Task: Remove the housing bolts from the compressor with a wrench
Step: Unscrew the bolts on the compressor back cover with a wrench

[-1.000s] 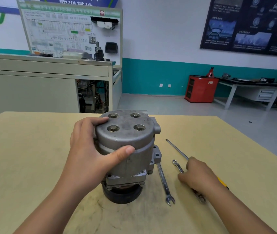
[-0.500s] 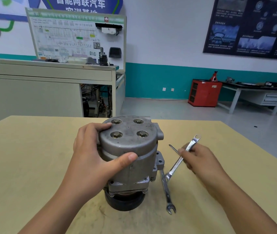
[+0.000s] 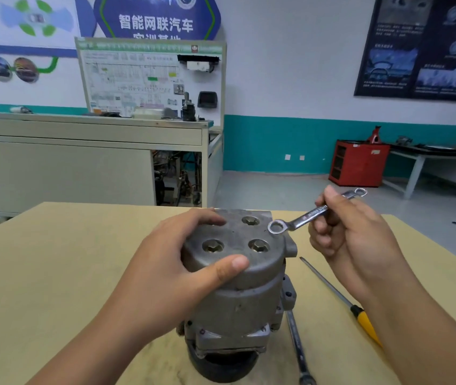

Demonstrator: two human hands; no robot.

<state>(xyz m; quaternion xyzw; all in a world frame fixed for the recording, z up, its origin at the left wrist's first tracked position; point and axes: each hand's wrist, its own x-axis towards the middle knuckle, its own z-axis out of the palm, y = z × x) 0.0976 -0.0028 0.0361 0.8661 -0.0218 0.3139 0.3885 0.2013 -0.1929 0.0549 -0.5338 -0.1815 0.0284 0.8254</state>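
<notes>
A grey metal compressor [image 3: 238, 290] stands upright on the wooden table [image 3: 54, 273], black pulley at the bottom. Three hex housing bolts [image 3: 259, 245] show in recesses on its top; my fingers cover the far-left recess. My left hand [image 3: 171, 273] grips the compressor's top from the left, thumb on the near rim. My right hand [image 3: 352, 237] holds a small silver wrench [image 3: 313, 212] by its shank. The wrench's ring end hovers at the top's right edge, just right of the far-right bolt.
A second, longer wrench [image 3: 297, 348] lies on the table right of the compressor's base. A screwdriver [image 3: 341, 301] with a yellow handle lies further right, partly under my right forearm. A workbench, a red cabinet and a training board stand beyond the table.
My right hand picked the small wrench up from the table, lifted it and swung its ring end to the compressor's top. My left hand kept its grip. The view tilted up slightly.
</notes>
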